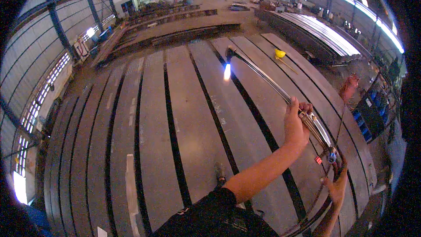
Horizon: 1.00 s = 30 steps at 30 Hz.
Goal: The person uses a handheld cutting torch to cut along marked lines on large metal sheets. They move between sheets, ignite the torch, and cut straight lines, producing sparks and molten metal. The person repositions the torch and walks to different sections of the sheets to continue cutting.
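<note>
I hold a long cutting torch (267,79) across the right half of the view, its bent head pointing down over the steel strips (193,131). A bright blue-white flame (227,72), orange at its tip, burns from the nozzle. My left hand (298,125) is closed around the torch's handle, near a shiny lever. Behind it, my right hand (337,184) is at the rear end, by the valve fittings (332,154) and the hoses (318,213); its fingers are partly hidden. A small red object (318,160) is beside the torch's rear end.
Dark gaps separate the long strips. A yellow hard hat (280,53) lies beyond the torch, next to a thin stick (288,66). Stacked steel beams (313,35) stand far right, with more long steel (188,36) at the back. A reddish object (349,87) is at right, its kind unclear.
</note>
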Each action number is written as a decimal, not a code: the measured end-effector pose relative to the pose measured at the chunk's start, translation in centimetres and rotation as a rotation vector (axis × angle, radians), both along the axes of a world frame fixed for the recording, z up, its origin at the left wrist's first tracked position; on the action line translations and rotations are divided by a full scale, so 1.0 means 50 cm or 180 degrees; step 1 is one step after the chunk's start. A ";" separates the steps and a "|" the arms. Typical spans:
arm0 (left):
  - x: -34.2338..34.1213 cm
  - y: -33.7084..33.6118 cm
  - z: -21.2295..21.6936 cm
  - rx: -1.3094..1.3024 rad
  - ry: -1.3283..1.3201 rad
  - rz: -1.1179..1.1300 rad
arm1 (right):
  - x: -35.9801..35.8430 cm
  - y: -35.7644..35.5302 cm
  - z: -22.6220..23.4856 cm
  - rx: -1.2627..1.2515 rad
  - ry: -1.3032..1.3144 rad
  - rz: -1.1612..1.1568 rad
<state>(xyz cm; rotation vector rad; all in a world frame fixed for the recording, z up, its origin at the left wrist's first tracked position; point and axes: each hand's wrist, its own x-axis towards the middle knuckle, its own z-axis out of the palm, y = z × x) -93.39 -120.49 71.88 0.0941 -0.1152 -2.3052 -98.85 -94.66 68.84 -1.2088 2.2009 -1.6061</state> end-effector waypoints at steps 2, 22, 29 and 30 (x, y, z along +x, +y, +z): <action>-0.022 -0.119 -0.001 0.0358 -0.0011 -0.0002 | -0.043 -0.020 -0.098 -0.0106 -0.0082 -0.0461; 0.493 -1.307 -0.164 -0.0089 -0.0072 0.2865 | -0.556 -0.705 -0.568 0.0600 0.1462 -0.2047; 0.748 -1.379 -0.450 0.0648 -0.1369 0.4414 | -0.763 -1.404 -0.314 0.0989 0.1745 -0.1200; 0.773 -1.356 -0.486 0.0200 -0.2723 0.4908 | -0.772 -1.528 -0.302 0.0814 0.2270 -0.1051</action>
